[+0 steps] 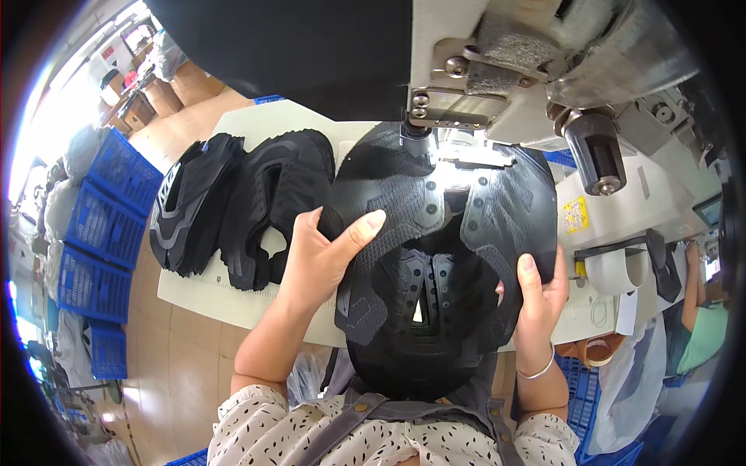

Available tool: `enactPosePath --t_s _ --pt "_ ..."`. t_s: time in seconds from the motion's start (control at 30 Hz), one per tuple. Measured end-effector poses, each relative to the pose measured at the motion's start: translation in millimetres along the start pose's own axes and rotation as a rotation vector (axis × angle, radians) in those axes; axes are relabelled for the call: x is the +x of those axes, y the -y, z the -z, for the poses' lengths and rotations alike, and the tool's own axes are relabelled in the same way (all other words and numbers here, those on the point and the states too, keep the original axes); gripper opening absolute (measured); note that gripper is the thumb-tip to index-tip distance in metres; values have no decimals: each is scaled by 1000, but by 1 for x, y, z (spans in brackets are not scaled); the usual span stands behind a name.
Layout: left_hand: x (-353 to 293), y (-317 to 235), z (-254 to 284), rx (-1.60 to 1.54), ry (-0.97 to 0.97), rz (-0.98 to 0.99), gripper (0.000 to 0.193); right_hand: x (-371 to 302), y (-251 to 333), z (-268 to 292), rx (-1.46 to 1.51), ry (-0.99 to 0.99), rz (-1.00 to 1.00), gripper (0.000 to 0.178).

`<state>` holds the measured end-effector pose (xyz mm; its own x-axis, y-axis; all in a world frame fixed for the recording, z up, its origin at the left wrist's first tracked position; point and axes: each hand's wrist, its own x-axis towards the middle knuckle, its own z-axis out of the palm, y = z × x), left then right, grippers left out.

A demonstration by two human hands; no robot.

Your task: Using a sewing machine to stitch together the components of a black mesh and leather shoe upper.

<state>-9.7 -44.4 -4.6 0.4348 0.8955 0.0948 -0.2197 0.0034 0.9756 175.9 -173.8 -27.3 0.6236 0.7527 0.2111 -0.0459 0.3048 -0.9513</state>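
- At the clock's hub lies the black shoe upper [458, 318], spread under the machine and in front of the person's torso, its perforated facings parted and its rounded end pointing to 6 o'clock.
- At 9 o'clock the left hand [326, 248] grips its edge, thumb on the textured surface, the other fingers mostly hidden by the material.
- Between 3 and 4 o'clock the right hand [538, 291] clasps the opposite edge, thumb on top; a bracelet [536, 373] circles that wrist.
- At 12 o'clock the sewing machine [451, 105] overhangs the upper's far end, where bright light glares off the surface; whether its needle touches cannot be told.
- Toward 10 o'clock two piles of dark uppers, a nearer pile [291, 167] and a farther pile [217, 186], lie side by side on the pale table [210, 289].
- Far out at 9 o'clock, blue crates [93, 289] stand stacked by the tiled floor [167, 357].
- At 4 o'clock hangs a whitish plastic bag [633, 396]; beyond it sits a co-worker in green [703, 342].
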Motion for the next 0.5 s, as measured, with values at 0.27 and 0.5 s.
enactPosePath --t_s 0.27,0.5 --pt "30 -5 7 44 49 56 40 33 0 -6 54 11 -5 32" --pt "40 -3 6 -44 13 13 51 45 -2 -4 84 37 -1 29"
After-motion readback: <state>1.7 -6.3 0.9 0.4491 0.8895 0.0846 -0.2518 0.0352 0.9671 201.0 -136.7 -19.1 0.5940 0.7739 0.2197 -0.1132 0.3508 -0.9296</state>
